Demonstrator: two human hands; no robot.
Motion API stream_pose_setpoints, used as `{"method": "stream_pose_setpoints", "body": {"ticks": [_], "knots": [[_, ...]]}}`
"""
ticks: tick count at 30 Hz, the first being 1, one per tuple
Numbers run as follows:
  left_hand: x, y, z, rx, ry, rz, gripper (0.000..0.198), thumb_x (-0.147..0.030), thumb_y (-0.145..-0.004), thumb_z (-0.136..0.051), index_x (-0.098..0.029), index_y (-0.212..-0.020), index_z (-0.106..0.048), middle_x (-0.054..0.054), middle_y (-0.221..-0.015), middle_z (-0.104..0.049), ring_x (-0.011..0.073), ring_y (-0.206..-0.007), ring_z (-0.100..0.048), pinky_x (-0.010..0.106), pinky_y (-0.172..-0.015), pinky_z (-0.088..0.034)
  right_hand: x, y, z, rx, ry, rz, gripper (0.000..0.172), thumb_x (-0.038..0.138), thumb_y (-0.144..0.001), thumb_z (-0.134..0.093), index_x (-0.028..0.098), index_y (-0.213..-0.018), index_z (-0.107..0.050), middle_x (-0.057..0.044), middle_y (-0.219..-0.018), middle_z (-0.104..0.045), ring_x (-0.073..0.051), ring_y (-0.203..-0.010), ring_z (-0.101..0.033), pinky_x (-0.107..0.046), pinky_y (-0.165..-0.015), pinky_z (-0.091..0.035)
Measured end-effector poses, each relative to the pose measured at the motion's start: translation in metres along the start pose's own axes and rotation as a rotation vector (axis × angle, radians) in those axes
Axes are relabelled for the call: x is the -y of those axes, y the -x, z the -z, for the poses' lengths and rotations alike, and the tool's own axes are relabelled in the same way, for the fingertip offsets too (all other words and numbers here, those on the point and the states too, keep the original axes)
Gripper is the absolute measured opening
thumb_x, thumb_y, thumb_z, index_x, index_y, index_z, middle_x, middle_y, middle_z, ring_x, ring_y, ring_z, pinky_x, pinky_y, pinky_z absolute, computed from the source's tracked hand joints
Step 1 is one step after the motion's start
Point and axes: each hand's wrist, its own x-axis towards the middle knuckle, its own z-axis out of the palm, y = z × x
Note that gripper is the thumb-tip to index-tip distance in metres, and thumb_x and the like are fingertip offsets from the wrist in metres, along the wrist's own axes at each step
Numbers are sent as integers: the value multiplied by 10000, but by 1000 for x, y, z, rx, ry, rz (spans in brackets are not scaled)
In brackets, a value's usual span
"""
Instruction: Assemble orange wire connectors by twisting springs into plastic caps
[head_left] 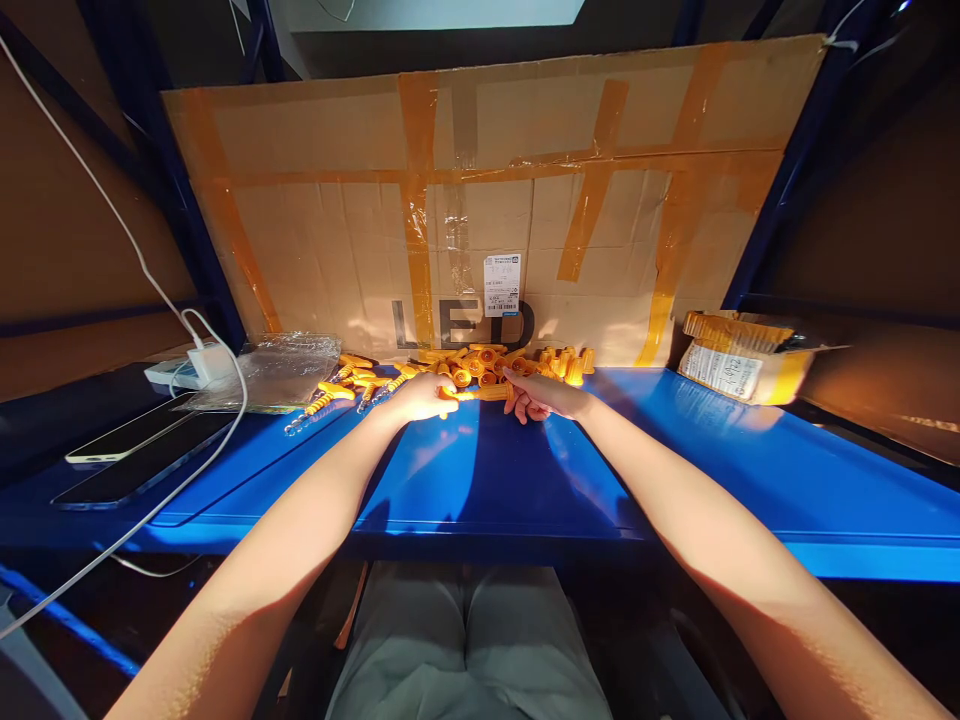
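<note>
My left hand [424, 397] is closed, its thumb and finger pinching one end of a slender orange plastic piece [474, 395] just above the blue tabletop. The other end, wider and sleeve-like, is held at the fingertips of my right hand [544, 395]; the right hand's lower fingers are curled. Whether this is one piece or two joined is too small to tell. Right behind both hands lies a pile of orange plastic cup-shaped pieces [487, 358], some showing round hollow ends. Left of my left hand are several orange pieces with spiral ridges and small metal chains [324, 398].
A clear plastic bag [289, 365], two phones [146, 460] and a white charger with a cable [211, 362] lie at the left. An opened taped carton [739, 365] stands at the right. A large cardboard sheet [322, 240] rises behind the blue tabletop [712, 470].
</note>
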Motion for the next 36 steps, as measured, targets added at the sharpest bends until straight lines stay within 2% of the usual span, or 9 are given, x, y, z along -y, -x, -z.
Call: {"method": "stream_pose_setpoints", "body": {"ticks": [4, 8, 12, 17, 22, 26, 30, 33, 36], "knots": [[-2, 1, 1, -6, -10, 19, 93, -221, -699, -600, -177, -732, -675, 39, -648, -699, 225, -704, -688, 325, -667, -516, 0, 4, 3, 23, -52, 12, 531, 645, -958, -449, 164, -773, -578, -40, -614, -642, -59, -376, -453, -164, -321, -316], [-2, 1, 2, 5, -19, 34, 97, -229, -700, -596, -178, -730, -673, 39, -667, -708, 222, -716, -688, 321, -673, -516, -2, 7, 8, 16, -123, 84, 339, 315, -776, -829, 186, -929, -556, -30, -868, -719, -92, -594, -634, -169, -467, -500], [0, 1, 1, 3, -38, 27, 106, -237, -697, -599, -189, -747, -678, 27, -664, -709, 214, -713, -686, 303, -646, -503, -2, 8, 6, 35, -105, 56, 225, 347, -901, -696, 154, -865, -585, -66, -829, -733, -80, -546, -607, -165, -473, -480], [2, -1, -2, -6, -49, 5, 98, -233, -688, -600, -186, -716, -681, 29, -636, -703, 203, -666, -678, 284, -607, -494, 2, 6, 0, -7, -25, -21, 566, 532, -1016, -404, 117, -701, -625, -73, -513, -602, -61, -350, -347, -207, -342, -266], [0, -1, -1, -15, -59, -1, 100, -227, -684, -616, -192, -727, -699, 11, -604, -691, 190, -646, -670, 271, -599, -483, 4, 2, -1, 7, -6, -154, 674, 611, -1006, -304, 127, -651, -611, -33, -420, -489, -50, -319, -222, -211, -316, -173], [-5, 1, 2, -15, -60, 22, 74, -225, -693, -610, -191, -675, -672, 21, -629, -701, 203, -671, -674, 292, -625, -487, 5, 6, 0, 24, -33, -135, 653, 597, -1022, -256, 134, -720, -603, -24, -471, -518, -53, -317, -271, -202, -305, -173], [-9, 3, 4, -9, -58, 37, 89, -221, -705, -589, -192, -645, -648, 31, -664, -713, 212, -702, -680, 309, -656, -496, 6, 15, 0, -12, -94, 59, 216, 362, -916, -670, 161, -884, -597, -56, -780, -692, -78, -481, -525, -191, -416, -387], [-11, 5, 5, -7, -57, 47, 93, -229, -712, -590, -192, -646, -643, 30, -651, -700, 218, -704, -685, 314, -672, -502, 5, 16, 0, -22, -93, 130, 169, 214, -833, -754, 167, -876, -597, -77, -893, -725, -84, -544, -577, -194, -477, -443], [-13, 6, 6, -14, -52, 61, 82, -217, -714, -591, -191, -653, -639, 26, -637, -686, 222, -705, -693, 312, -679, -501, 5, 13, -1, 7, -93, 121, 196, 306, -937, -633, 142, -830, -620, -108, -843, -732, -87, -505, -556, -195, -448, -422]]}}
